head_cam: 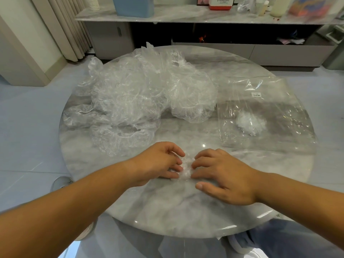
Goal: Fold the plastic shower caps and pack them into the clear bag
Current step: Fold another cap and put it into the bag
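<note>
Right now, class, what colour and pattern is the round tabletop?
Pale grey-white marbling on the round tabletop, seen best in the head view.

This looks like a living room in a home; a round grey marble tabletop (186,207) stands on a pale glossy tiled floor (28,127); behind it runs a long low grey cabinet with drawers and a marble top (214,50), the sort that carries a television; beige pleated curtains (70,28) hang at the left; household clutter sits on the cabinet: a blue plastic container (134,6), a red-and-white Panasonic box (221,3), a cream-coloured bottle (279,6), a stack of white paper cups (93,3).
</note>
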